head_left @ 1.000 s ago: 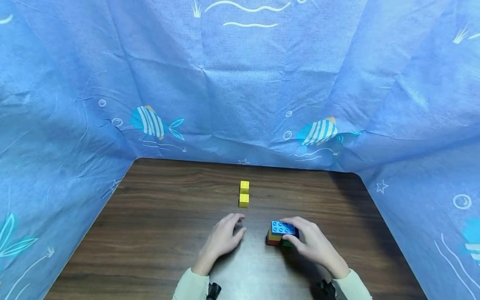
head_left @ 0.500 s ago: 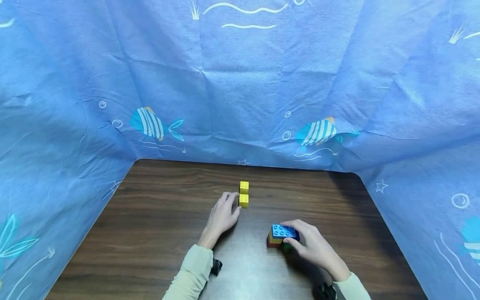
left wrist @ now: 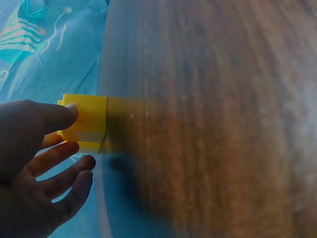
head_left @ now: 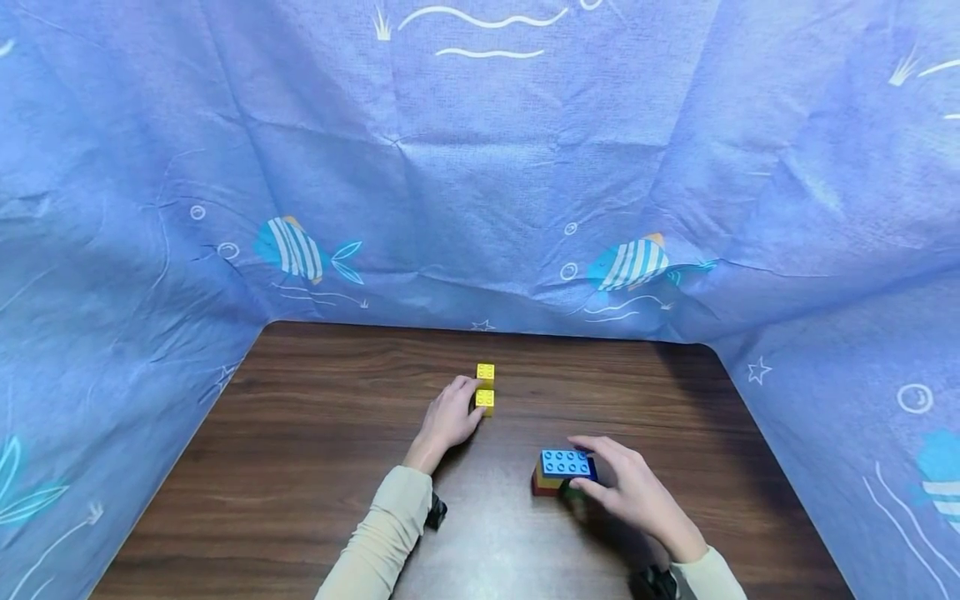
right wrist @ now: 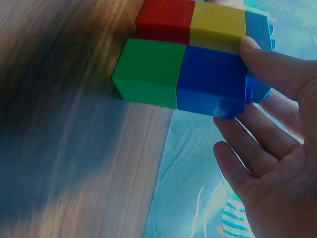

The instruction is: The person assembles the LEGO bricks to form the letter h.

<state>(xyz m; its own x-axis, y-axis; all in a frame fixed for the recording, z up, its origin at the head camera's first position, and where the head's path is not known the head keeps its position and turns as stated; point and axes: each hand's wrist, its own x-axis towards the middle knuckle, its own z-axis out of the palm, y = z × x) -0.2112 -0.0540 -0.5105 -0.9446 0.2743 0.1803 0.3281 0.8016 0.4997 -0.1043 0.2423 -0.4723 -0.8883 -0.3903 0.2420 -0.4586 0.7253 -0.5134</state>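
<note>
Two yellow building blocks stand in line on the table: a far one (head_left: 486,375) and a near one (head_left: 485,402). My left hand (head_left: 447,419) pinches the near block; in the left wrist view its thumb presses the yellow face (left wrist: 89,119), other fingers beyond. A light-blue eight-stud brick (head_left: 566,462) tops a stack at the right. Beneath it, the right wrist view shows a red block (right wrist: 165,20), a yellow block (right wrist: 218,26), a green block (right wrist: 151,72) and a dark-blue block (right wrist: 213,79). Around this stack my right hand (head_left: 628,483) is spread, thumb in front, index finger past the far edge.
A dark wood-grain table (head_left: 337,400) carries everything. Blue cloth (head_left: 465,183) printed with fish hangs along its back and sides. Black straps (head_left: 436,510) sit at the wrists, below pale sleeves.
My left hand has reached forward to the near yellow block and taken hold of it. My right hand has stayed by the stack, its thumb and index finger spreading wider.
</note>
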